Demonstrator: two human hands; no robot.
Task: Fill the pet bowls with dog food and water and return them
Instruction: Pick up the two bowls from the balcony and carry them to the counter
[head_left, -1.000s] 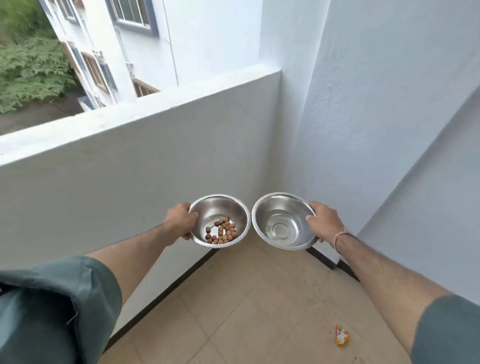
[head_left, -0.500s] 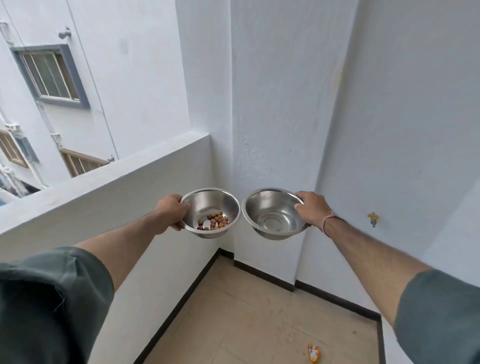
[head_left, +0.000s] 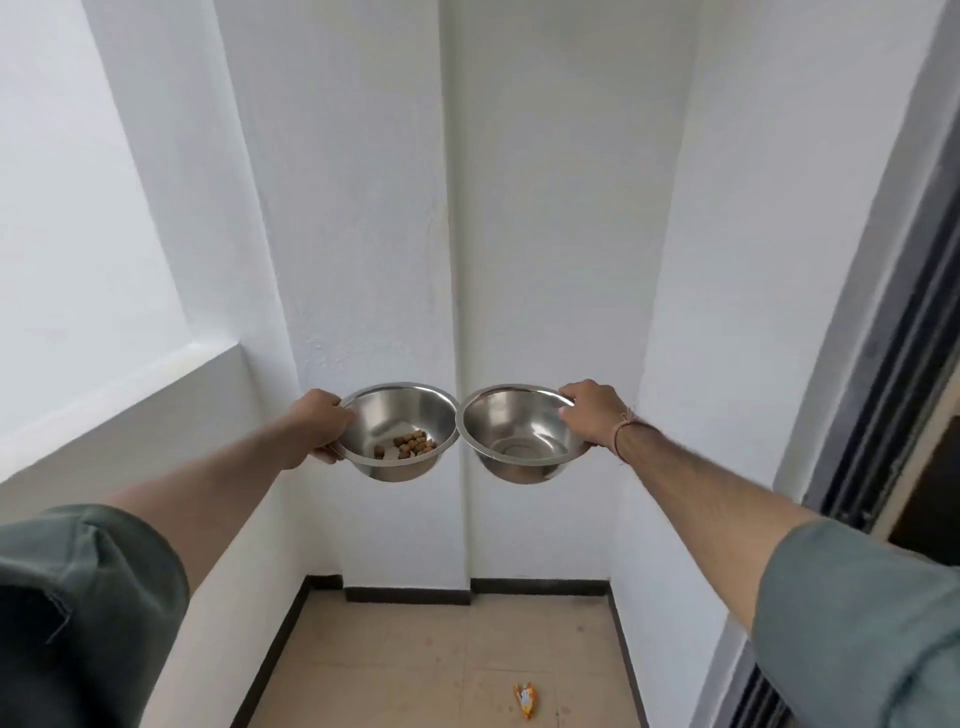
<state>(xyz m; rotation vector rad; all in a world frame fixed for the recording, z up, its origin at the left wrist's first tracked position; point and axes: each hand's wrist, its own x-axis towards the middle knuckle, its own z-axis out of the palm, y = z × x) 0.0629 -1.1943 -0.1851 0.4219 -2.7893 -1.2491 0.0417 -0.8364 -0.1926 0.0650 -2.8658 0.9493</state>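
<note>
Two steel pet bowls are held out in front of me at arm's length, rims almost touching. My left hand grips the left rim of the food bowl, which holds a small heap of brown kibble. My right hand grips the right rim of the water bowl, where a shallow layer of clear water shows at the bottom. Both bowls tip slightly toward me, well above the floor.
I face a white corner of a narrow balcony. A low parapet wall runs along the left. A dark sliding door frame stands at the right. Beige floor tiles lie below, with a small orange wrapper on them.
My view has swung right, away from the neighbouring building and onto the corner wall. Both bowls stayed side by side in my hands and now appear higher against the wall.
</note>
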